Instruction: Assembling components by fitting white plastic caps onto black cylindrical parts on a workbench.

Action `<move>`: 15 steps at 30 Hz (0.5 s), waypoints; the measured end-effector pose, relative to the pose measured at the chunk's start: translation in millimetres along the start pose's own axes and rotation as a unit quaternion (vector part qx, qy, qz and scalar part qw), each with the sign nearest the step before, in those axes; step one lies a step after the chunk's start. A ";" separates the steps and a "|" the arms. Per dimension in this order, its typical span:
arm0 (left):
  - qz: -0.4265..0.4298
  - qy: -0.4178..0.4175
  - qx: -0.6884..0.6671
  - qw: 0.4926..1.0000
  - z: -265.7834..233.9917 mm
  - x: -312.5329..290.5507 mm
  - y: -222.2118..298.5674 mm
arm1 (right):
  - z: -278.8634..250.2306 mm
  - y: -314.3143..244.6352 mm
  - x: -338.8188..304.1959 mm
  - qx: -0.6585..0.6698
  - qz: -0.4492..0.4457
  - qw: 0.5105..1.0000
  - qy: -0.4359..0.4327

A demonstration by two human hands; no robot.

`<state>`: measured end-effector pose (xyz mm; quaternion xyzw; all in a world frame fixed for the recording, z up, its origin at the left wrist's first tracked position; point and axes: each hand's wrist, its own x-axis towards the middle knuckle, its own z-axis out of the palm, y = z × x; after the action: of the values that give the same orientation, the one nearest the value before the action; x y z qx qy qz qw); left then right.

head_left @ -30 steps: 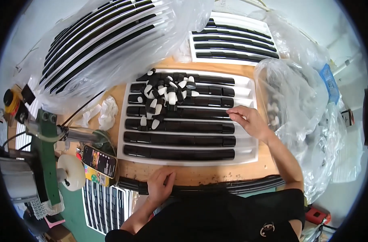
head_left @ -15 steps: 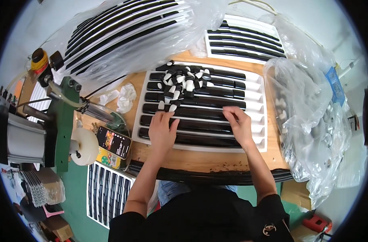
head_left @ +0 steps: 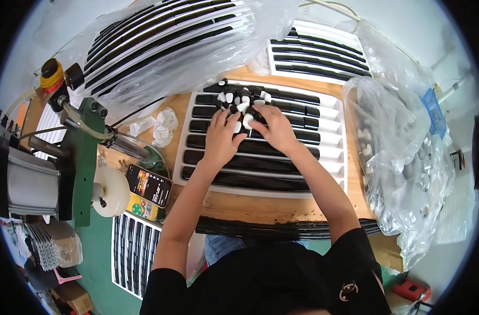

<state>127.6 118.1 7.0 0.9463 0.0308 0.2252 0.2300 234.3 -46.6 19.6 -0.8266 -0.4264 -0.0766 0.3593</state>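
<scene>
A heap of small black and white caps or plugs (head_left: 245, 105) lies on the upper left of a white slotted tray (head_left: 334, 157). Rows of glossy black parts (head_left: 250, 160) fill most of the tray's slots. My left hand (head_left: 221, 139) reaches over the heap's near left side, fingers and thumb apart. From the right, my right hand (head_left: 276, 128) touches the heap with bent fingers and its thumb stands off from them. Between the two hands lie loose pieces, some hidden under the fingertips. Neither hand shows a piece firmly gripped.
Plastic-wrapped trays (head_left: 160, 47) stand at the back left, with another filled tray (head_left: 318, 52) behind. A clear bag of parts (head_left: 392, 152) sits on the right. A green bench press (head_left: 82, 163), crumpled tissue (head_left: 165, 127) and a phone (head_left: 147, 185) are to the left.
Both hands have moved away from me and inward, from the tray's nearer rows onto the heap. The pieces at its near edge have shifted and now sit more tightly together.
</scene>
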 end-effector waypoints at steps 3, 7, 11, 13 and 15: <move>0.058 -0.032 -0.070 0.995 -9.9 -6.1 15.9 | -14.2 0.2 -36.3 0.022 -0.001 1.000 -0.015; 0.136 -0.095 -0.089 0.982 -8.5 -19.6 25.1 | -27.2 -16.5 -75.3 0.026 -0.004 0.999 0.028; 0.134 -0.038 -0.018 0.990 -2.7 -27.7 34.9 | -50.0 -11.7 -100.2 -0.040 0.045 0.995 0.076; 0.116 -0.027 0.000 0.993 -4.1 -28.7 37.9 | -69.7 -15.4 -108.6 -0.029 0.098 0.988 0.118; 0.093 -0.017 0.014 0.995 -6.8 -29.7 42.0 | -92.4 -17.1 -123.7 -0.066 0.144 0.977 0.140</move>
<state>96.0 78.7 19.0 0.9520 -0.0584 0.2287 0.1948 160.6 -181.5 42.5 -0.8826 -0.2420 -0.1669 0.3670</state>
